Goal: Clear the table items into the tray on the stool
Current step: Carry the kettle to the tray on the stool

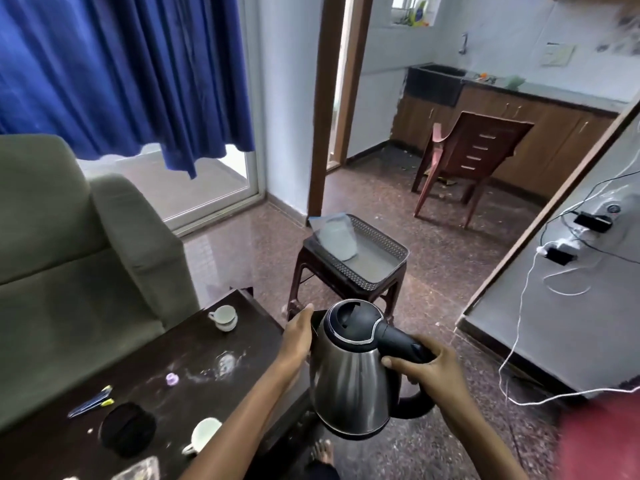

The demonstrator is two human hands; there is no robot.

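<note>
Step in hand: carrying the kettle (349,372) from the tabletop (180,348) towards the tray (381,268); I judge this the middle of the carry, with the set-down not yet begun.
Kettle: in the air, upright with a slight lean, off the right edge of the tabletop and above the floor, on the near side of the stool (301,275) and touching neither.
Right hand (426,368): fingers curled round the black handle, thumb on top, taking the weight.
Left hand (298,337): fingers straight and together, laid flat against the kettle's side near the spout; it steadies the kettle and does not grip it.
Tray: sits on the stool ahead of the kettle; a clear plastic bag (334,235) leans in its far left corner, and the right part of its floor is bare.
Left on the tabletop: a white cup (223,317) at the far end, a second cup (202,436) lying on its side near the front edge, a round black base (126,429), pens (91,403), a small purple piece (171,378) and a patch of spilled white powder (225,362).
Progress: early, by my reading, as one item is in the tray and most are still out.
Next move calls for: bringing the kettle forward over the tray's bare right side, keeping it level, and lowering it flat, clear of the bag and inside the rim.
Risk: the kettle is tall and the tray wall is low, so a set-down near the edge could tip it.
</note>
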